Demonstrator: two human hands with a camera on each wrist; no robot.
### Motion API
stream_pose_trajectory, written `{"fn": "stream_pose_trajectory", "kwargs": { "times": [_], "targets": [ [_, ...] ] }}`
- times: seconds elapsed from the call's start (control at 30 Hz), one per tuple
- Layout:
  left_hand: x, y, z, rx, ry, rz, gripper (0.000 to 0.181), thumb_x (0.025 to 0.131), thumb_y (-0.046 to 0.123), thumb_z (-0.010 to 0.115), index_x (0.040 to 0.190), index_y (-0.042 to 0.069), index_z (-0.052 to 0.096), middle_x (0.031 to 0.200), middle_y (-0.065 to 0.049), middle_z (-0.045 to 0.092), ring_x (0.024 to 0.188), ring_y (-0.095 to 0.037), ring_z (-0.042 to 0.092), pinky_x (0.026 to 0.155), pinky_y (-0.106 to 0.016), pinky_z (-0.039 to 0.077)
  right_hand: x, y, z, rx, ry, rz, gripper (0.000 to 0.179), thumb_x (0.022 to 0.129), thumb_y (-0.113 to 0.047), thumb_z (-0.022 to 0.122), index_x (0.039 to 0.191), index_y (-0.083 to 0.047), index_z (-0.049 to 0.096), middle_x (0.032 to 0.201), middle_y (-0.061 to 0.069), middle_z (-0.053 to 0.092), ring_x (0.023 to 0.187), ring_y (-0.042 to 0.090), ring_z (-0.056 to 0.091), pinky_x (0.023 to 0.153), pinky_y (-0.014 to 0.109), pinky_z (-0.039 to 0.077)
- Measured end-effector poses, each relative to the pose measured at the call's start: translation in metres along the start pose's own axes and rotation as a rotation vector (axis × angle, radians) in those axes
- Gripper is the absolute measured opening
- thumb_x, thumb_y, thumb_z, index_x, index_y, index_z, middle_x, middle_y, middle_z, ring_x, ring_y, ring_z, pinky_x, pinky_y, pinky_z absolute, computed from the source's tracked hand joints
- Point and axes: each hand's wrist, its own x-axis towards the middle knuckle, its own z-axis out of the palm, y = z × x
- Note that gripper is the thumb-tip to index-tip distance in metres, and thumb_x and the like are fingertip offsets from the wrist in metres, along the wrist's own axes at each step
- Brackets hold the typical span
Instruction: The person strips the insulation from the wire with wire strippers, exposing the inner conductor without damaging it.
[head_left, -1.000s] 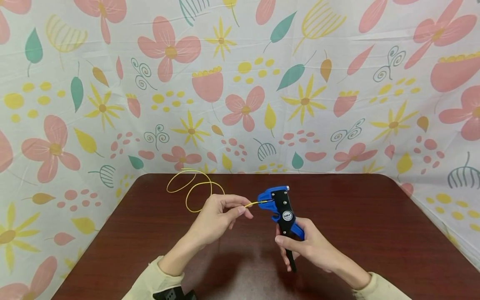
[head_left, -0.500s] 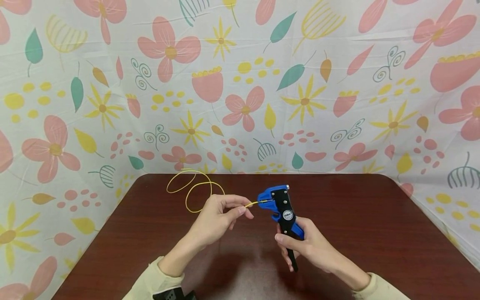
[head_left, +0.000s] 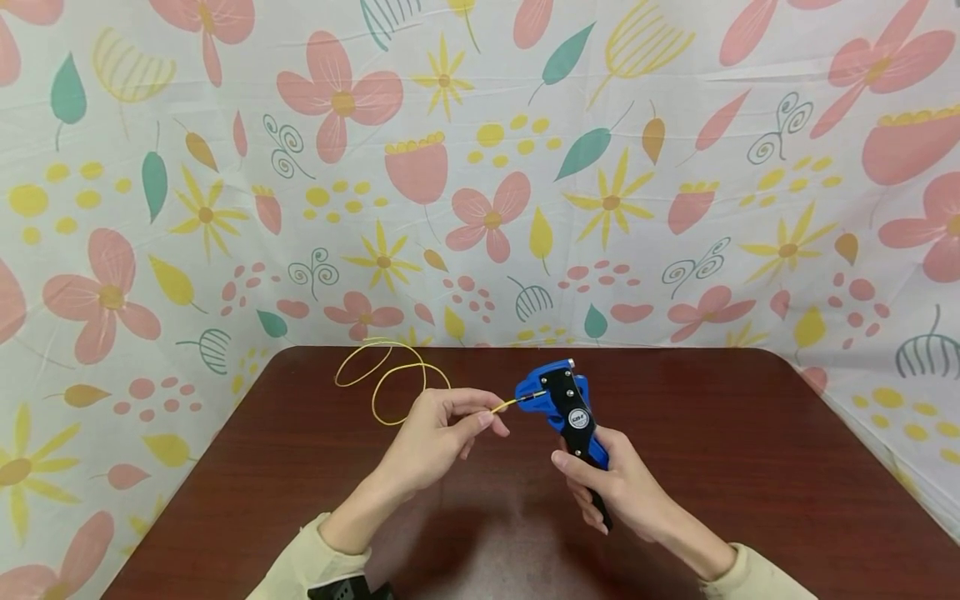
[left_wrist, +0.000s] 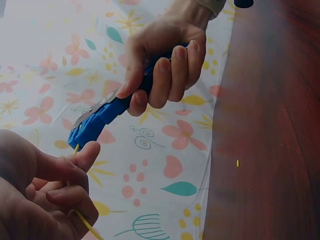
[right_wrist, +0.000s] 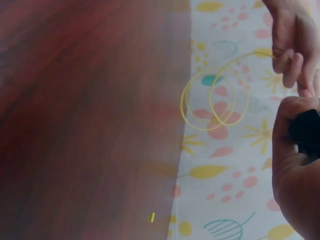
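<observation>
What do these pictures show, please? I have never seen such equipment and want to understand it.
There is no machine: each grip is a person's bare hand. The wide view is taken from the head, looking forward and down; the other two views are taken from the wrists. The left grip pinches a yellow wire; the right grip holds a blue and black tool, with the wire reaching into its blue end. A tiny yellow piece lies on the dark table, and a flowered cloth hangs behind.

The round label (head_left: 578, 418) on the blue-black tool (head_left: 561, 387) is too small to read; the head view's bottom edge crops the black device (head_left: 341, 588).
</observation>
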Motion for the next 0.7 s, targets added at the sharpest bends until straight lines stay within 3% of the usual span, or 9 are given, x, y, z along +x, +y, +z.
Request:
{"fn": "stream_pose_trajectory", "kwargs": {
  "times": [0.7],
  "targets": [
    [-0.0017,0.0018,-0.0026,0.029,0.011,0.002,0.017,0.103,-0.003,0.061,0.111,0.001,0.076,0.091,-0.012,0.078,0.053,-0.016,0.049,0.054,-0.025,0.044,0.0002,0.0006,-0.0005,0.007,-0.026,0.001,0.008,0.109,0.000,0.048,0.110,0.008,0.050,0.066,0.025,0.051,0.044,0.033,0.056,0.038,0.047,0.051]
  ]
}}
